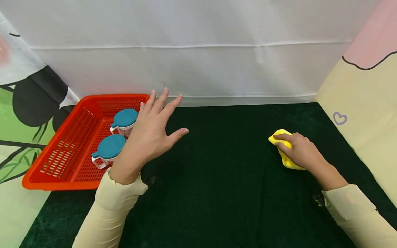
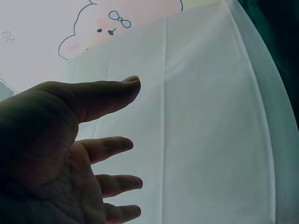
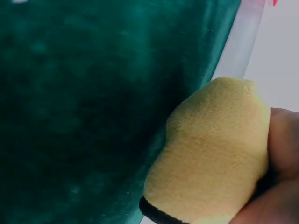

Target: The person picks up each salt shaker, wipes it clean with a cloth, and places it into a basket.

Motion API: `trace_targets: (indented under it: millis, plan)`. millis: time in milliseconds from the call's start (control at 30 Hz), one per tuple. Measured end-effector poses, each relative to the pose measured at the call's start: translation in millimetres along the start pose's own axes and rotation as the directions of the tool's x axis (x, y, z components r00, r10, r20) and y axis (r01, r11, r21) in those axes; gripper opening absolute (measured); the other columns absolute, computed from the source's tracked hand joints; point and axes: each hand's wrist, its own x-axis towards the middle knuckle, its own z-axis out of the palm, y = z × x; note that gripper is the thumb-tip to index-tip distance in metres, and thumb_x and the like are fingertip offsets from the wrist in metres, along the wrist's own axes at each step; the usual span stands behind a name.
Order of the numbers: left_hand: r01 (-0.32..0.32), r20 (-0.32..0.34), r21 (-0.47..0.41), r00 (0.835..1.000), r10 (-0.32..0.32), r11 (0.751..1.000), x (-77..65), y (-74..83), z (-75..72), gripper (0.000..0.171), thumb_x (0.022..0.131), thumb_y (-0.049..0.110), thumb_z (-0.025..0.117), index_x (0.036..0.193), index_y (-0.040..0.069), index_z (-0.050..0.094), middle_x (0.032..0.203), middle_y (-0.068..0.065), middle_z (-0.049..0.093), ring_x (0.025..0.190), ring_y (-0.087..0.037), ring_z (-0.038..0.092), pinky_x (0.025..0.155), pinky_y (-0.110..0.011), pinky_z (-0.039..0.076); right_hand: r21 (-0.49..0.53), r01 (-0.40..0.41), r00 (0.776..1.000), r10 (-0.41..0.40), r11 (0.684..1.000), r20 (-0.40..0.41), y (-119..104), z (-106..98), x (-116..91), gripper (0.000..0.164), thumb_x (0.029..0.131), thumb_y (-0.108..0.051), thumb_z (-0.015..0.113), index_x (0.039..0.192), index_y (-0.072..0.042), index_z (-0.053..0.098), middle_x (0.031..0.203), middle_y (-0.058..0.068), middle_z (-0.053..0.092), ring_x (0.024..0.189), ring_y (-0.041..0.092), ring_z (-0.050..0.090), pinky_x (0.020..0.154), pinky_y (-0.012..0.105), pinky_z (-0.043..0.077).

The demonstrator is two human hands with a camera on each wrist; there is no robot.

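Note:
My left hand (image 1: 152,134) is raised with its fingers spread and holds nothing; in the head view it overlaps the right side of the red-orange basket (image 1: 62,186). Two clear jars with teal lids and white handles, a rear jar (image 1: 124,117) and a front jar (image 1: 111,146), stand in that basket, partly hidden by the hand. On the right, my right hand (image 1: 302,148) grips a yellow plush toy (image 1: 286,160) over the green cloth. Up close in the right wrist view, the plush toy (image 3: 210,149) looks fuzzy, with a black band at its lower end.
Dark green cloth (image 1: 217,172) covers the table. A white sheet (image 1: 217,69) hangs along the back, and printed panels stand at both sides, the right panel (image 1: 366,120) pale yellow and pink. The basket sits at the back left by the left panel (image 1: 40,96).

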Motion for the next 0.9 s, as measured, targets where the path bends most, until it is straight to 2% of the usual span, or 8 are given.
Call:
trace_targets:
  millis: [200,300,433,567,700,900]
  plan:
    - [0.004,0.040,0.006,0.999,-0.004,1.000,6.4,2.6,8.5,0.085,0.093,0.043,0.075,0.163,0.021,0.033,0.171,-0.015,0.015,0.156,-0.041,0.009,0.121,-0.066,0.004,-0.035,-0.023,0.998,0.024,0.999,0.052,0.1,8.1,-3.3,0.055,0.109,-0.049,0.045,0.154,-0.017,0.045,0.127,0.034,0.045,0.089,0.040,0.054,0.066,0.049,0.050]
    - [0.015,0.062,0.010,0.998,-0.015,1.000,8.6,3.4,12.7,0.085,0.094,0.044,0.075,0.163,0.021,0.032,0.171,-0.014,0.013,0.156,-0.041,0.009,0.122,-0.065,0.005,-0.041,-0.025,0.996,0.029,0.999,0.086,0.6,10.4,-4.7,0.060,0.109,-0.051,0.043,0.159,-0.019,0.037,0.140,0.039,0.035,0.100,0.050,0.052,0.074,0.060,0.051]
    - [0.031,0.089,0.008,0.996,-0.032,0.999,13.6,3.5,20.6,0.084,0.095,0.045,0.073,0.164,0.022,0.031,0.171,-0.015,0.013,0.156,-0.041,0.009,0.121,-0.065,0.006,-0.044,-0.036,0.993,0.041,0.998,0.114,0.9,15.4,-6.4,0.065,0.108,-0.054,0.043,0.163,-0.023,0.028,0.156,0.040,0.014,0.118,0.063,0.041,0.088,0.075,0.042]
    - [0.057,0.128,0.005,0.990,-0.057,0.998,19.1,2.5,32.1,0.086,0.095,0.050,0.071,0.164,0.023,0.028,0.171,-0.014,0.011,0.156,-0.041,0.006,0.122,-0.065,0.005,-0.046,-0.059,0.986,0.066,0.997,0.151,0.4,20.4,-6.5,0.074,0.105,-0.059,0.046,0.165,-0.025,0.019,0.160,0.040,0.000,0.126,0.068,0.033,0.093,0.079,0.034]
    - [0.080,0.172,0.012,0.982,-0.081,0.997,24.4,1.3,45.7,0.091,0.093,0.060,0.068,0.165,0.025,0.025,0.172,-0.013,0.007,0.156,-0.040,0.001,0.122,-0.064,0.003,-0.050,-0.076,0.978,0.084,0.996,0.193,-0.6,20.7,-5.8,0.081,0.102,-0.062,0.049,0.165,-0.024,0.016,0.158,0.041,-0.005,0.127,0.070,0.029,0.095,0.081,0.031]
    - [0.098,0.214,0.014,0.972,-0.099,0.995,31.9,-0.5,63.0,0.096,0.092,0.066,0.067,0.166,0.026,0.021,0.172,-0.014,0.004,0.156,-0.041,-0.002,0.121,-0.066,0.002,-0.061,-0.092,0.960,0.105,0.994,0.260,-10.5,10.0,-3.7,0.084,0.100,-0.058,0.057,0.163,-0.019,0.018,0.155,0.045,-0.005,0.125,0.071,0.031,0.091,0.082,0.036]
